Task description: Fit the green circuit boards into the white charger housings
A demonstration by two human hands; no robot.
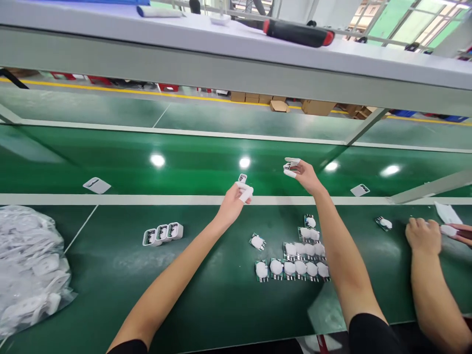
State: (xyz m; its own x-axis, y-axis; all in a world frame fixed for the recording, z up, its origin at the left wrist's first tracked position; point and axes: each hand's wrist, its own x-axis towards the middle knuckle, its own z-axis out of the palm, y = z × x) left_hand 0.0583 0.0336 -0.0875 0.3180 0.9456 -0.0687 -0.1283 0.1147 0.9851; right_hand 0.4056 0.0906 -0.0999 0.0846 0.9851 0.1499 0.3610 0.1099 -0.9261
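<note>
My left hand [233, 200], with white finger cots on its fingertips, pinches a small white plastic housing [242, 178] above the green bench. To its right, my right hand [307, 176] is raised, its covered thumb and finger closed on a small circuit board [287, 167], mostly hidden by the fingertips. Below the hands, several circuit boards with round white pads [300, 268] lie in rows, partly behind my right forearm. One single board [257, 241] sits apart to their left. Three white housings with parts inside [162, 234] stand side by side left of my left forearm.
A clear bag of white plastic parts [29, 270] fills the left side. White covers [97, 185] [360, 190] lie farther back. Above runs a shelf [184, 49] bearing a screwdriver [298, 32]. At right, a co-worker's hands [424, 236] are near another board [384, 223].
</note>
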